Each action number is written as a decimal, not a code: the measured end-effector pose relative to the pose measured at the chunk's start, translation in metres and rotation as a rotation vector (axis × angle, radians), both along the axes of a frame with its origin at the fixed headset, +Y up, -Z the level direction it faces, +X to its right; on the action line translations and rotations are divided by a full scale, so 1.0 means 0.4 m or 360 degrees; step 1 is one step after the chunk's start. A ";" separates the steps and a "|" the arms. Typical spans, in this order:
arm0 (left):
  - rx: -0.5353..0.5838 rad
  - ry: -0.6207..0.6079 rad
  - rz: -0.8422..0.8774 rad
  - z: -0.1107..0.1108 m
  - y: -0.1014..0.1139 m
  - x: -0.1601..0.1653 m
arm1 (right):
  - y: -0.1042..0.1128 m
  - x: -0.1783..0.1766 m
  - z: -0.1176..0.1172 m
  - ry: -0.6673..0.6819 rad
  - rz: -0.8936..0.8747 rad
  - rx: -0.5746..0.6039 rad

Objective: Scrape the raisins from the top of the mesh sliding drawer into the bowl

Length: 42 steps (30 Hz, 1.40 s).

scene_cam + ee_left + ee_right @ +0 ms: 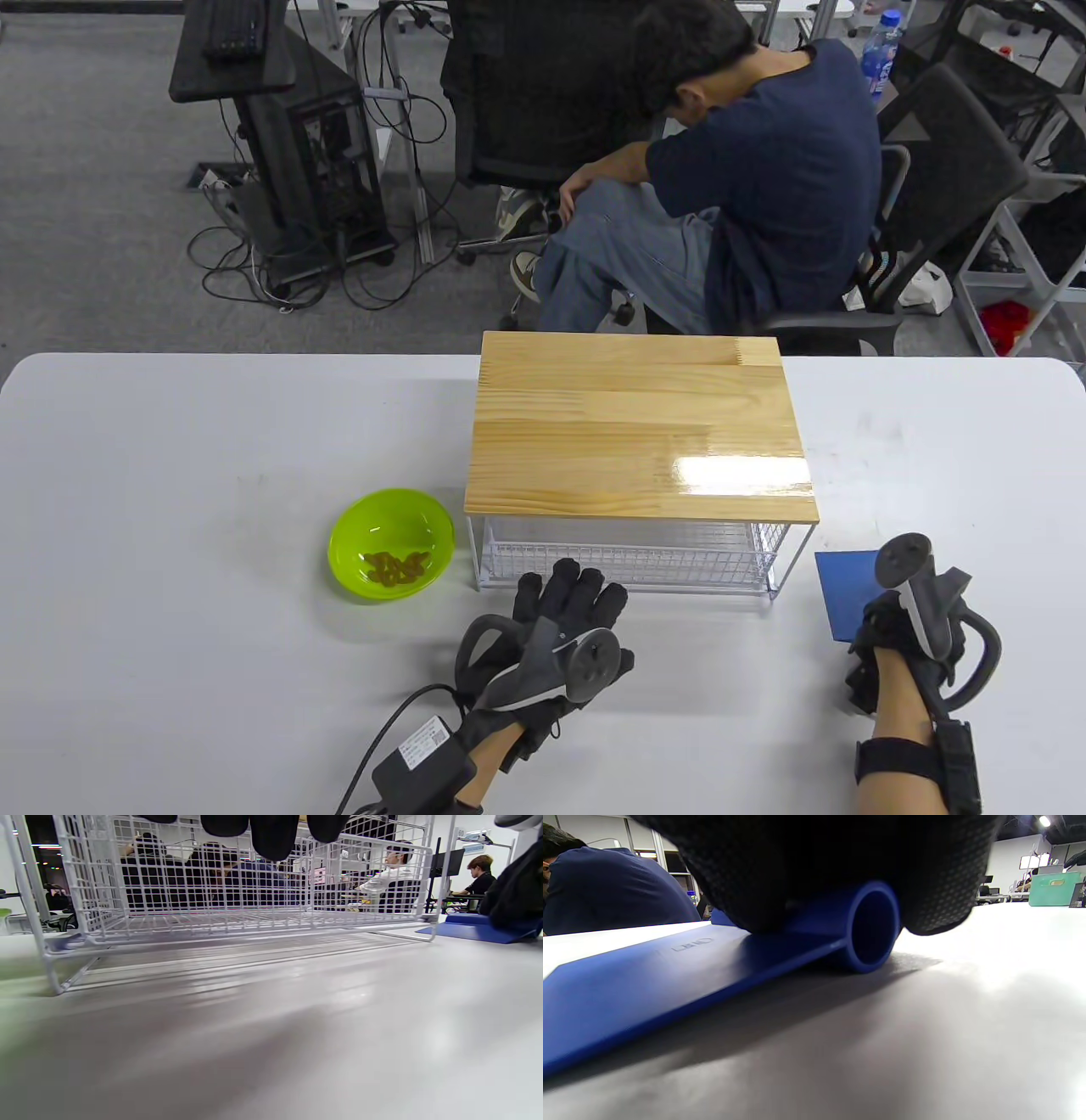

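White table (212, 441) in office. Wooden top (636, 424) of mesh drawer (628, 552) looked bare — raisins (395, 566) already lay in green bowl (356, 543) beside it; task judged essentially done. Left hand (560, 628) flat, fingers straight. Right hand (899, 645) gripped blue scraper (844, 590).

The mesh drawer unit (632, 556) sits mid-bench with its wooden top (636, 424) over it, and the bowl (390, 543) is just left of it with the raisins (396, 567) in it. My left hand (551, 645) lies flat in front of the drawer, fingers (577, 590) near its front. The scraper (848, 590) lies right of the drawer, under my right hand (899, 654).
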<state>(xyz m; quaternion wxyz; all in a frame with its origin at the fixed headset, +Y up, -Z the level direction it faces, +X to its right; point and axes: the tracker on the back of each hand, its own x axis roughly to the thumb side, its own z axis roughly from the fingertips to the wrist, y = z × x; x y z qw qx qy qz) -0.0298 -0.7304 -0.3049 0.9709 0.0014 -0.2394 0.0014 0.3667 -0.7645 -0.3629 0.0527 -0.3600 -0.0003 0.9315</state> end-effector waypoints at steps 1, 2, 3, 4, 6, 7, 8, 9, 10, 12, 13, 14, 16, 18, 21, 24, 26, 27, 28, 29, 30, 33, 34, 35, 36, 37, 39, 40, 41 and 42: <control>0.0006 0.0011 0.0005 -0.002 0.002 -0.003 | 0.001 0.001 0.002 0.0006 -0.0018 -0.0002; 0.0015 0.0016 0.0005 -0.003 0.003 -0.005 | 0.004 0.001 0.005 0.0012 -0.0029 0.0007; 0.0035 0.0024 -0.0001 -0.004 0.005 -0.007 | 0.016 0.000 0.009 0.0027 -0.0063 0.0059; 0.0056 0.0031 -0.0013 -0.004 0.008 -0.008 | 0.039 -0.004 0.016 0.0035 -0.0104 0.0169; 0.0097 0.0039 -0.0028 -0.004 0.011 -0.009 | 0.087 -0.018 0.028 0.0082 -0.0155 0.0414; 0.0116 0.0046 -0.0029 -0.005 0.011 -0.011 | 0.119 -0.033 0.036 0.0118 -0.0164 0.0556; 0.0126 0.0051 -0.0026 -0.005 0.013 -0.012 | 0.143 -0.046 0.042 0.0153 -0.0159 0.0641; 0.0136 0.0055 -0.0015 -0.005 0.016 -0.014 | 0.179 -0.071 0.050 0.0229 -0.0138 0.0741; 0.0147 0.0058 0.0003 -0.004 0.019 -0.017 | 0.213 -0.098 0.059 0.0332 -0.0102 0.0797; 0.0166 0.0060 0.0036 -0.001 0.022 -0.023 | 0.264 -0.148 0.076 0.0529 -0.0018 0.0854; 0.0170 0.0061 0.0046 -0.001 0.023 -0.025 | 0.280 -0.169 0.084 0.0617 0.0013 0.0883; 0.0172 0.0064 0.0053 -0.001 0.022 -0.027 | 0.298 -0.197 0.095 0.0738 0.0042 0.0920; 0.0151 0.0072 0.0065 -0.004 0.017 -0.029 | 0.322 -0.262 0.121 0.1011 0.0107 0.0999; 0.0138 0.0078 0.0074 -0.006 0.011 -0.027 | 0.324 -0.324 0.148 0.1274 0.0195 0.1036; 0.0149 0.0072 0.0027 -0.007 0.001 -0.022 | 0.287 -0.419 0.201 0.1688 0.0329 0.1022; 0.0115 0.0058 -0.0020 -0.008 -0.014 -0.019 | 0.210 -0.473 0.230 0.1923 0.0450 0.0995; 0.0109 0.0050 -0.0050 -0.009 -0.020 -0.016 | 0.162 -0.495 0.233 0.2031 0.0493 0.0814; 0.0097 0.0045 -0.0065 -0.009 -0.023 -0.014 | 0.140 -0.500 0.232 0.2043 0.0504 0.0706; 0.0098 0.0039 -0.0072 -0.009 -0.025 -0.013 | 0.118 -0.505 0.231 0.2040 0.0499 0.0610; 0.0101 0.0033 -0.0079 -0.007 -0.026 -0.011 | 0.097 -0.508 0.228 0.2044 0.0465 0.0508; 0.0100 0.0025 -0.0084 -0.006 -0.027 -0.010 | 0.086 -0.508 0.225 0.2037 0.0436 0.0461; 0.0114 0.0007 -0.0127 -0.001 -0.029 -0.003 | 0.070 -0.497 0.208 0.2000 0.0336 0.0376; 0.0132 0.0007 -0.0164 0.001 -0.030 0.000 | 0.071 -0.490 0.202 0.1986 0.0310 0.0375; 0.0147 0.0007 -0.0193 0.002 -0.031 0.003 | 0.071 -0.485 0.199 0.1977 0.0290 0.0379; 0.0174 0.0011 -0.0253 0.003 -0.031 0.005 | 0.068 -0.477 0.194 0.1964 0.0258 0.0378; 0.0192 0.0016 -0.0281 0.004 -0.030 0.006 | 0.065 -0.473 0.190 0.1959 0.0237 0.0366; 0.0198 0.0015 -0.0254 0.004 -0.024 0.004 | 0.053 -0.464 0.181 0.1931 0.0209 0.0293; 0.0184 0.0016 -0.0226 0.004 -0.023 0.003 | 0.050 -0.462 0.178 0.1924 0.0204 0.0269; 0.0163 0.0014 -0.0188 0.004 -0.022 0.001 | 0.046 -0.460 0.174 0.1915 0.0190 0.0239; 0.0161 0.0013 -0.0176 0.004 -0.021 0.000 | 0.043 -0.460 0.172 0.1912 0.0182 0.0234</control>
